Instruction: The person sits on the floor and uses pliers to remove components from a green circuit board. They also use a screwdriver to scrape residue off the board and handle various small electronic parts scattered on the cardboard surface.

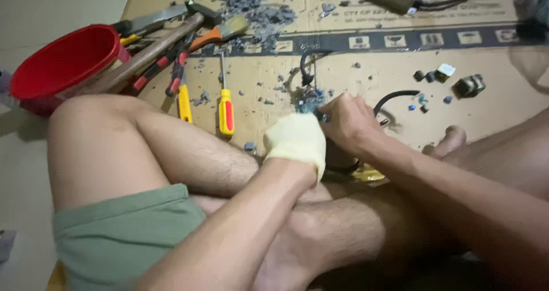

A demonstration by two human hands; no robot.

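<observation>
Head view: gloved left hand (295,141) and bare right hand (347,123) both clenched on a small bluish part (309,103) with black cable (394,97), over cardboard (354,85); yellow screwdrivers (226,111) nearby.

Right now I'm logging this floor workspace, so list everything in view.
round red plastic bucket: one, far left
yellow-handled screwdrivers: two, on flat brown cardboard sheet
orange-handled paintbrush: one, top centre
wooden-handled hammer: one, leaning at the bucket
grey rubble bits: a pile, top centre
black cable: one, curved, right of hands
small bluish-grey part: one, between both hands
left hand: cream glove, at the part
right hand: bare, gripping the part
</observation>
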